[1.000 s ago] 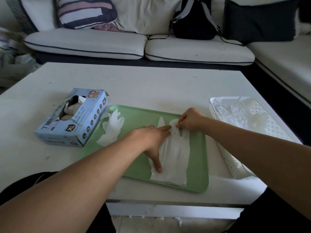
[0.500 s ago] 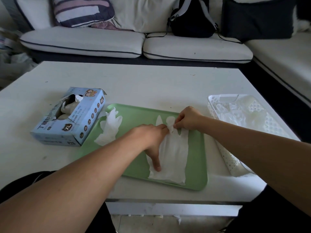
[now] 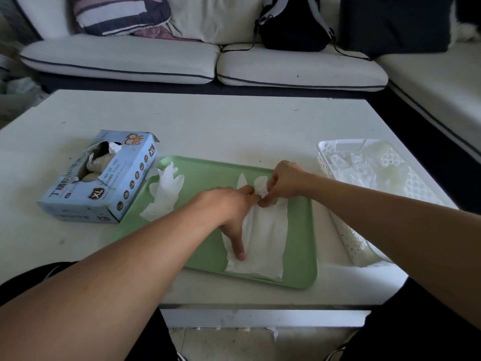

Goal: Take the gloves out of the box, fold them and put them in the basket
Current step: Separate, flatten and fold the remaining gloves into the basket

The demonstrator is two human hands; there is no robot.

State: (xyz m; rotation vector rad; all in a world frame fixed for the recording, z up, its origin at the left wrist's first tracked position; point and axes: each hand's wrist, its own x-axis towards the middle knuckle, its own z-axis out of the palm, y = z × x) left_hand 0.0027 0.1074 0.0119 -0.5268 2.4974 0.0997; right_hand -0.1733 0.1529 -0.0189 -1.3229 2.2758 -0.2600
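Observation:
A white glove (image 3: pixel 263 238) lies flat on the right half of a green tray (image 3: pixel 208 175). My left hand (image 3: pixel 231 207) presses on it, thumb stretched down toward its cuff and fingers at its finger end. My right hand (image 3: pixel 283 182) pinches the glove's fingers at the far end. A second white glove (image 3: pixel 164 194) lies crumpled at the tray's left edge. The blue glove box (image 3: pixel 104 175) sits left of the tray, its top torn open with gloves showing. The white perforated basket (image 3: pixel 346 230) stands at the right and holds several gloves.
The tray rests on a white low table (image 3: pixel 234 126) near its front edge. Behind the table runs a white sofa (image 3: pixel 166 61) with cushions and a black backpack (image 3: pixel 294 24). The basket sits close to the table's right edge.
My right hand has curled tighter on the glove's finger end and drawn it toward my left fingers. My left hand stays pressed on the glove.

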